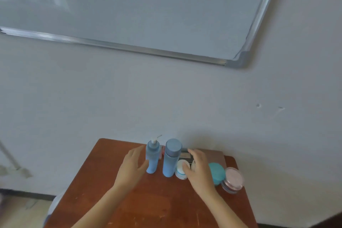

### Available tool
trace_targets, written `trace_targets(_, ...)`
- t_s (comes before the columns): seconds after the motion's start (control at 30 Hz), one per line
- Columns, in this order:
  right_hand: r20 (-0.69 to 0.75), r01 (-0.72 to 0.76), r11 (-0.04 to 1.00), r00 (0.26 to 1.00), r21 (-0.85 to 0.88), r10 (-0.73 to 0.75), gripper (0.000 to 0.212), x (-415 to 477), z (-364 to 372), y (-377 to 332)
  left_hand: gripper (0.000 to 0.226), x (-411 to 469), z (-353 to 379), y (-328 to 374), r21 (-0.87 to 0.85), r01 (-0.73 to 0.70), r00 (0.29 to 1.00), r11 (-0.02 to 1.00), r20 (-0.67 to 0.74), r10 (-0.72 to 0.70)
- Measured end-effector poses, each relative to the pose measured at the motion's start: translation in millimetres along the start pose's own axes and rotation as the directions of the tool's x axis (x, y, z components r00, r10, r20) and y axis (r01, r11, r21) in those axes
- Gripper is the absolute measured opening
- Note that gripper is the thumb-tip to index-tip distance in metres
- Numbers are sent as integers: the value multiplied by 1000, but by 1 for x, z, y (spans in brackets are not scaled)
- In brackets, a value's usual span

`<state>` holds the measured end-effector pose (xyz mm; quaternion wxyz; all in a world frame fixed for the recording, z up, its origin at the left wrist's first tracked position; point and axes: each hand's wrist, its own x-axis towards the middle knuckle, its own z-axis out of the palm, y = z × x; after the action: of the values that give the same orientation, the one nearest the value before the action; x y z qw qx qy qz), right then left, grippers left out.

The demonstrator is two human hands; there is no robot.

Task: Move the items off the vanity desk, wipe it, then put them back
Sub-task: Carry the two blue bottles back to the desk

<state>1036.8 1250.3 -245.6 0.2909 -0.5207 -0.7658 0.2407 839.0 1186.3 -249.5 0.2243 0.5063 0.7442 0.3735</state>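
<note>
A reddish-brown wooden vanity desk [140, 205] is standing against a pale grey wall, under a large whiteboard with a silver metal frame [129, 11]. Along the desk's far edge the task's items are crowding together: a light blue pump bottle with a white dispenser head [153, 157] is standing upright at the left, a taller blue cylindrical bottle with a darker blue cap [171, 157] is standing just to its right, and a small pink object [163, 151] is peeking out between and behind them, too hidden to identify. A flat dusty-pink rectangular case [214, 155] is lying behind the right-hand cluster, with a dark palette-like item [185, 154] in front of it, blurred. A small white round jar with a blue band [181, 171], a teal rounded compact [216, 173] and a clear round jar with a pink lid [233, 179] are sitting at the right. No label or writing is legible. The left hand [134, 167] is reaching forward with fingers spread wide, just beside the pump bottle and holding nothing. The right hand [199, 171] is arching open over the white jar, its thumb touching the lid, not closed on it
</note>
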Motion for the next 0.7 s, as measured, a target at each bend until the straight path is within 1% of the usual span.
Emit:
trace_targets(0.07,-21,38,999,999,30,-38,46,5,6,2,51,3,4,-12,33,20,999,999,31,-21)
trace_targets(0.13,-78,71,996,995,56,-67,47,11,10,0,53,11,4,-19,34,60,998,998,30,-61)
trace_targets(0.2,-151,93,994,985,56,-84,48,19,19,-2,56,20,4,-18,-10,90,996,996,23,-90)
trace_targets(0.27,-186,105,992,978,65,-91,51,25,31,-2,58,29,6,-14,-56,68,995,996,72,-64)
trace_targets(0.37,-105,92,989,991,118,-79,59,32,47,-8,63,49,10,-8,-87,3,981,996,193,14)
trace_targets(0.43,-73,60,977,996,207,-45,58,36,55,-11,62,58,12,-5,-104,-16,972,994,231,40)
trace_targets(0.53,-134,15,954,991,299,26,61,38,63,-12,50,60,15,-3,-172,-19,967,985,246,61)
trace_targets(0.6,-162,28,949,986,314,25,66,36,68,-8,48,58,20,-9,-222,1,976,975,214,48)
trace_targets(0.7,-161,42,949,987,311,9,67,35,69,-3,48,52,26,-18,-298,46,984,953,176,8)
